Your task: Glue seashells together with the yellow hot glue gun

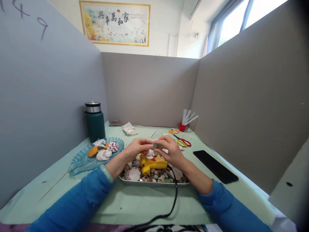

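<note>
My left hand [138, 149] and my right hand [171, 150] meet over the tray, fingertips closed together on a small greyish piece [154, 146]. It may be a shell, but the fingers cover most of it. Just below them, a yellow hot glue gun [154, 165] lies on top of the shells, its black cord [175, 193] running off toward the front edge. Shells and pebbles of many colours fill the white-rimmed tray [154, 183], among them a pale scallop shell [134, 174].
At left, a blue glass plate [78, 161] holds several scallop shells, with a green bottle [95, 124] behind it. A thin stick [53, 186] lies nearby. To the right are scissors [184, 142], a black phone [214, 166] and a red cup [182, 127] of glue sticks. Crumpled tissue [129, 129] lies behind. Grey partitions surround the table.
</note>
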A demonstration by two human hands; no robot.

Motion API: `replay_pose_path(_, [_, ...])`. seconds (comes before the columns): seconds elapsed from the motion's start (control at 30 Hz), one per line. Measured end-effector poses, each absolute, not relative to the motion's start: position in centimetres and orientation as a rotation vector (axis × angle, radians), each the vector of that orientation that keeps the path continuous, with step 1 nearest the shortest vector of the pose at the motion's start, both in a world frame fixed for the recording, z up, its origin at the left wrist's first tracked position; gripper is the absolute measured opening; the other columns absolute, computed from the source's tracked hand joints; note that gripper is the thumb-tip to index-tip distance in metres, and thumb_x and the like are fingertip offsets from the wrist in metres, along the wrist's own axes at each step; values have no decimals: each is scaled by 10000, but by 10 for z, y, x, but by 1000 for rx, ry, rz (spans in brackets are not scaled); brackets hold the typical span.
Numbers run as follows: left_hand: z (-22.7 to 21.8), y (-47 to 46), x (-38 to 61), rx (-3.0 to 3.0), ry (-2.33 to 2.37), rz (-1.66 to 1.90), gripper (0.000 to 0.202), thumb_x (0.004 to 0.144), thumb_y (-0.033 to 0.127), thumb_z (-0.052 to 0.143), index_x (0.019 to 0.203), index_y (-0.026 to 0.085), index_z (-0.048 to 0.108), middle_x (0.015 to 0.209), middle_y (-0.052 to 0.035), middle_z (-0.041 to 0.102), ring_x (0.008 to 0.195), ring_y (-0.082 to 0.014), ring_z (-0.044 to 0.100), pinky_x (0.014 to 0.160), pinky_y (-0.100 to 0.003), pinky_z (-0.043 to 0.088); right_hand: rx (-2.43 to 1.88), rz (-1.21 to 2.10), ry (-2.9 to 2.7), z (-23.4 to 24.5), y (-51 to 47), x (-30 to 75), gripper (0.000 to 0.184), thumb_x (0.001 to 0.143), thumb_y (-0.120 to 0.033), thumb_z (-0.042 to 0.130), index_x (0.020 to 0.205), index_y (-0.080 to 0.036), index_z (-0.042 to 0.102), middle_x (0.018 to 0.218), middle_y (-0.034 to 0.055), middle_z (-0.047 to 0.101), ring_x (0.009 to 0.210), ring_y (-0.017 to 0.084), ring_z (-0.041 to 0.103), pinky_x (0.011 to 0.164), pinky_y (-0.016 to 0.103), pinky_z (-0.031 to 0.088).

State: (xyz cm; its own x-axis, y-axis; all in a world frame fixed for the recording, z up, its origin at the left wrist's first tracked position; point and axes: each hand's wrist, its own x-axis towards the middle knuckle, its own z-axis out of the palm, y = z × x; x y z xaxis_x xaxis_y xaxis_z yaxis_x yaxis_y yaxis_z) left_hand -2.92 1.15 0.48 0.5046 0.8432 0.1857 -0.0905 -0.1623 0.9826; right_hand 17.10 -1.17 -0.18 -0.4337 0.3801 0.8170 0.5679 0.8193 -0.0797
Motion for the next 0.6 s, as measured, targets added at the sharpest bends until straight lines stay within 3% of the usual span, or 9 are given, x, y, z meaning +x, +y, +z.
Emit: replay_pose_path(0.6, [5,12,-31,1581,703,956,272,622,297,741,841,138,707,646,-21,615,512,-75,485,530,-213,390,-687,-328,-2108,-3,-9,173,249,843,-332,553,1065,-243,620,865,59,553,800,170,504,709,310,427])
